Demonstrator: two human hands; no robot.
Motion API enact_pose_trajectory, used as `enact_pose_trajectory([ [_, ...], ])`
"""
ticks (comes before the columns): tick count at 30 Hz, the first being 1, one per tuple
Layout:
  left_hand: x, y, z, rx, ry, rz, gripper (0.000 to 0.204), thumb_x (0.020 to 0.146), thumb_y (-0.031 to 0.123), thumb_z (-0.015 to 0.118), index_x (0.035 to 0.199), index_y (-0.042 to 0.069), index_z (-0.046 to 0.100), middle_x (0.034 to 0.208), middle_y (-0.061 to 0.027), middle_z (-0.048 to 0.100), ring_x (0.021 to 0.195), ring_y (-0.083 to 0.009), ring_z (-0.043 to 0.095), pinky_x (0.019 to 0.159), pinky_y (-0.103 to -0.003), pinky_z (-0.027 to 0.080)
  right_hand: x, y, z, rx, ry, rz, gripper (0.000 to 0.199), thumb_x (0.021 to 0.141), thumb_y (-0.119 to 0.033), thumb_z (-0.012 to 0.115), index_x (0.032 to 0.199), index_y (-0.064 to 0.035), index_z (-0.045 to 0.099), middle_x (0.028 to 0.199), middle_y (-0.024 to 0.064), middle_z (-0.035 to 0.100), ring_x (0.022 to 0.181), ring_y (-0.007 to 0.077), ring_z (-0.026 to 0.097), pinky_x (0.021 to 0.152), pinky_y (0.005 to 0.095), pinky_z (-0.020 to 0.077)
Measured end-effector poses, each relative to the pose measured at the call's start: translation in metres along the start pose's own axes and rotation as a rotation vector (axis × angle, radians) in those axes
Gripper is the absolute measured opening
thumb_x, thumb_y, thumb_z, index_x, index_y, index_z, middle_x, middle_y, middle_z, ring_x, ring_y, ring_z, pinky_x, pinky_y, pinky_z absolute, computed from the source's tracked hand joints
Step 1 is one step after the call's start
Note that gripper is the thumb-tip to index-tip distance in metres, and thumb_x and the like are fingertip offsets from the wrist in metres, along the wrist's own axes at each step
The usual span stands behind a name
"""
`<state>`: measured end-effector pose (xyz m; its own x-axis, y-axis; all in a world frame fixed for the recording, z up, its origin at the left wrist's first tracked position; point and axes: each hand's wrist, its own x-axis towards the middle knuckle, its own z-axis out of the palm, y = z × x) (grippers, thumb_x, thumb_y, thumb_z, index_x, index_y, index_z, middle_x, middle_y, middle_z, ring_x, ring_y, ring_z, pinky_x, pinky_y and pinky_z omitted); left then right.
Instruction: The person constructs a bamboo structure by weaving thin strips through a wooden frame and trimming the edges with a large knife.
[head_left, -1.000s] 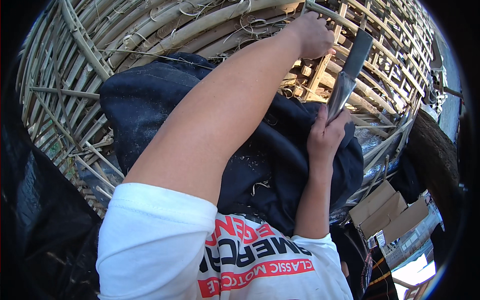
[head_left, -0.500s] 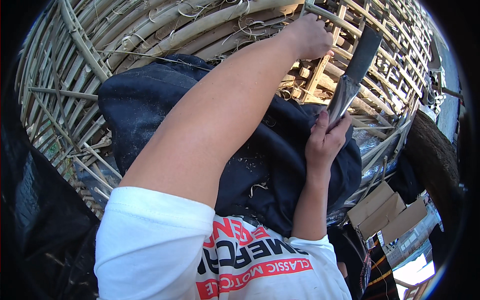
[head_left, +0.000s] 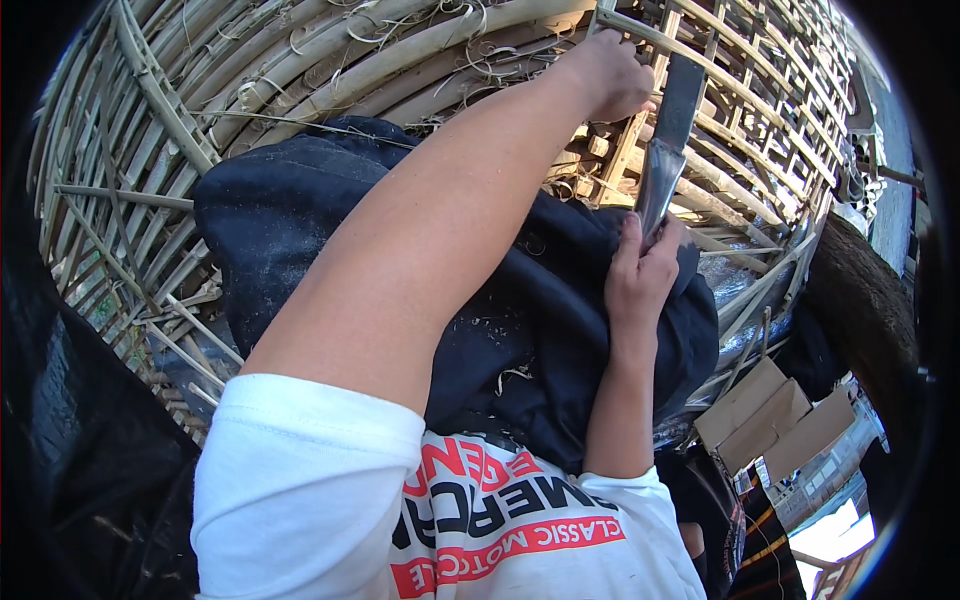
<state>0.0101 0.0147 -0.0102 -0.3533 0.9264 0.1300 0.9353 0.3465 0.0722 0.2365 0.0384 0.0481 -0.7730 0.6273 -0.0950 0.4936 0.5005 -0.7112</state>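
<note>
My left hand (head_left: 617, 78) is closed at the corner of a bamboo lattice (head_left: 745, 110), with a thin bamboo strip (head_left: 601, 16) running into its fingers; the grip itself is partly hidden. A large knife (head_left: 678, 105) with a dark, broad blade is held by its shiny grey wrapped handle in my right hand (head_left: 642, 268). The blade points away from me, over the lattice and just right of my left hand. Dark cloth (head_left: 510, 310) covers my lap beneath both arms, with pale shavings scattered on it.
Bamboo poles (head_left: 400, 75) with curled shavings lie across the far side. More bamboo slats (head_left: 120, 215) stand at left beside black sheeting (head_left: 90, 430). To the right are a thick log (head_left: 860, 290) and an opened cardboard box (head_left: 765, 415).
The knife has swung left, so its blade is now closer to my left hand. My right hand has shifted slightly left with it. My left hand stays nearly in place.
</note>
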Motion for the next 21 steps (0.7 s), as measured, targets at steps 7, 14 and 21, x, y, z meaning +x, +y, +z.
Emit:
enact_pose_trajectory([
  [7, -0.001, 0.002, 0.009, 0.02, 0.056, 0.013, 0.043, 0.097, 0.049, 0.053, 0.092, 0.008, 0.065, 0.083, -0.0068, 0.071, 0.093, -0.0253, 0.067, 0.085, -0.039, 0.047, 0.005, 0.02, 0.004, -0.268, -0.054, -0.032, 0.034, 0.099, -0.02, 0.056, 0.118, 0.0065, 0.046, 0.077, 0.0203, 0.065, 0.068, 0.0325, 0.068, 0.062, 0.0404, 0.0498],
  [14, 0.004, 0.004, 0.003, 0.014, 0.059, 0.022, 0.042, 0.097, 0.048, 0.053, 0.087, 0.009, 0.064, 0.083, -0.0069, 0.071, 0.091, -0.0242, 0.067, 0.086, -0.037, 0.047, -0.001, 0.012, -0.003, 0.026, 0.058, 0.037, 0.036, 0.099, -0.021, 0.055, 0.12, 0.0076, 0.045, 0.08, 0.0277, 0.064, 0.076, 0.0489, 0.063, 0.067, 0.0479, 0.048],
  [21, 0.001, 0.006, 0.0, 0.003, 0.062, 0.028, 0.043, 0.097, 0.049, 0.052, 0.086, 0.009, 0.064, 0.083, -0.0062, 0.072, 0.092, -0.0223, 0.067, 0.083, -0.037, 0.047, -0.014, -0.005, -0.006, 0.181, 0.178, -0.022, 0.032, 0.102, -0.027, 0.054, 0.111, 0.0041, 0.049, 0.07, 0.0204, 0.06, 0.06, 0.0341, 0.061, 0.059, 0.042, 0.0457],
])
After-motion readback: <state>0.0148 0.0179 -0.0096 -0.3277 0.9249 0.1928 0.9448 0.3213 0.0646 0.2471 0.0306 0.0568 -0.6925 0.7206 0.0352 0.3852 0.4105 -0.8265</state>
